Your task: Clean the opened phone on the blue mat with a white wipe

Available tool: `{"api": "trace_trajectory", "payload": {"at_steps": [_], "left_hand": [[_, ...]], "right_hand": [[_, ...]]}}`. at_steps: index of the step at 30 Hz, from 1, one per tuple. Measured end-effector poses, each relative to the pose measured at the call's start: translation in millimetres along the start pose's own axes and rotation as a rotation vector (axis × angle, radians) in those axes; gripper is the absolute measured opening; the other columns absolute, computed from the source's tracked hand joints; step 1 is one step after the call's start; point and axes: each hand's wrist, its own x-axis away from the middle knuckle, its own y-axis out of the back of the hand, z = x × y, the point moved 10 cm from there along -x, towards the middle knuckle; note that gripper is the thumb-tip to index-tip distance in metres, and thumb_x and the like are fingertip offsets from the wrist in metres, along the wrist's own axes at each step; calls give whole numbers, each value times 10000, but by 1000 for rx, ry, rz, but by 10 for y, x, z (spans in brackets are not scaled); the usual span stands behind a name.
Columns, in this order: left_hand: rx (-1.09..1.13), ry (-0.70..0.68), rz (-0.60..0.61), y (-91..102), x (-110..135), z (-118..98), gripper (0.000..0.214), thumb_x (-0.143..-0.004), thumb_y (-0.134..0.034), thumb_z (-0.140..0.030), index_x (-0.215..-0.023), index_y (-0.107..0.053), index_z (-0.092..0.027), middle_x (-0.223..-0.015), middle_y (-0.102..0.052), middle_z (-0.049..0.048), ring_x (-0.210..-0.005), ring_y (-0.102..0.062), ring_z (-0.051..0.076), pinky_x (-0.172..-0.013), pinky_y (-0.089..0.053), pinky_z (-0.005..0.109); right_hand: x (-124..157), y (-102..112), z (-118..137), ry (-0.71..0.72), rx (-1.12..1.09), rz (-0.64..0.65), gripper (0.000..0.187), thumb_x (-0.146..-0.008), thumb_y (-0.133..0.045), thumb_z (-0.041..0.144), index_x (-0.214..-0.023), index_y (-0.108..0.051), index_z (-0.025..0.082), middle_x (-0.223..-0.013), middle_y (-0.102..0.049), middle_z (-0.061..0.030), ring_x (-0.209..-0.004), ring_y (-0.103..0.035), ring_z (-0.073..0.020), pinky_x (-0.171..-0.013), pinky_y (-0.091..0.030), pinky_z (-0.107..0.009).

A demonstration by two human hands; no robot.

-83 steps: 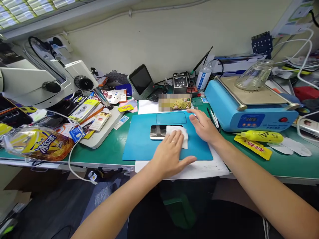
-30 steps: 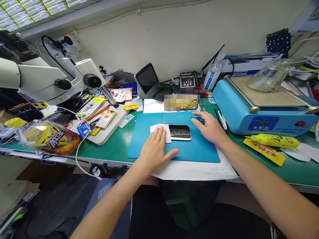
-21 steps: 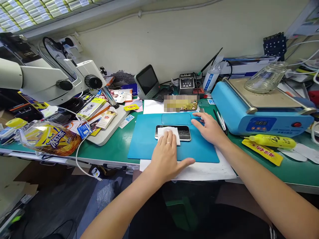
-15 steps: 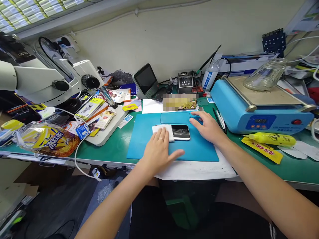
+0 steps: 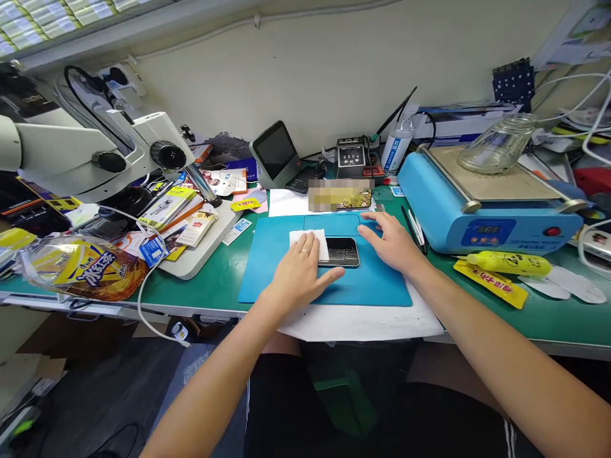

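Observation:
My left hand [image 5: 301,264] lies flat, fingers stretched and thumb spread, pressing a folded white wipe [image 5: 296,238] against a dark-screened phone [image 5: 341,252]. The wipe covers the phone's left part, while streaks show on the bare glass. Under the phone is a blue work mat [image 5: 267,280]. To the phone's right, my right hand [image 5: 389,242] rests at the mat's edge with thumb and forefinger apart, holding nothing I can see. A second phone [image 5: 356,194] with a gold patterned screen, partly blurred out, sits behind the mat.
At right stands a blue heating plate machine [image 5: 477,216] bearing a glass jar [image 5: 496,149]. A yellow squeeze bottle [image 5: 510,263] and tweezers [image 5: 417,229] lie nearby. At left are a microscope [image 5: 71,159], its cluttered base and a tea bottle [image 5: 90,267]. White paper [image 5: 363,323] sticks out under the mat.
The whole view has shifted slightly left. My left hand stays flat on the wipe with the phone under it, and my right hand keeps its place beside the phone.

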Motion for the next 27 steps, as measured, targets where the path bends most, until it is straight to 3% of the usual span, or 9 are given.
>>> {"api": "trace_trajectory", "payload": {"at_steps": [4, 7, 10, 13, 19, 27], "left_hand": [[14, 4, -16, -18, -24, -144, 979, -956, -243, -762, -1544, -272, 22, -1628, -214, 230, -1533, -145, 331, -1248, -192, 451], [27, -36, -19, -60, 7, -345, 1041, -922, -218, -811, -1545, -272, 21, -1632, -188, 229, -1534, -125, 339, -1252, -177, 461], [42, -87, -2, -83, -114, -509, 1039, -931, -194, -803, -1548, -255, 31, -1628, -197, 234, -1532, -142, 333, -1251, -174, 446], [45, -136, 7, -95, -212, -628, 1016, -947, -205, -781, -1555, -231, 31, -1628, -208, 230, -1532, -147, 329, -1251, -168, 443], [49, -198, -27, -128, 15, -734, 1081, -905, -207, -831, -1557, -233, 30, -1638, -177, 219, -1535, -136, 339, -1249, -180, 462], [48, -186, -10, -123, -207, -755, 1075, -913, -227, -821, -1556, -228, 42, -1622, -228, 234, -1526, -171, 355, -1248, -186, 466]], "right_hand": [[34, 96, 125, 41, 10, -56, 273, -917, -526, 420, -997, -677, 207, -996, -705, -102, -950, -625, -269, -786, -499, -382], [59, 18, 200, 49, -8, 33, 266, -935, -509, 418, -893, -672, 213, -792, -695, -45, -728, -621, -203, -679, -465, -324], [85, -125, 260, 68, -20, 163, 300, -934, -511, 428, -1045, -679, 206, -710, -670, -7, -612, -590, -169, -624, -435, -302], [93, -148, 263, 66, -29, 179, 382, -941, -494, 442, -1182, -645, 187, -735, -672, -9, -600, -584, -164, -617, -433, -300], [95, -146, 249, 51, -45, 198, 379, -945, -485, 454, -1163, -652, 192, -710, -664, -4, -608, -589, -170, -628, -437, -304], [98, -127, 241, 24, -52, 201, 383, -950, -467, 444, -1180, -640, 192, -758, -682, -16, -649, -611, -180, -645, -443, -309]]}}
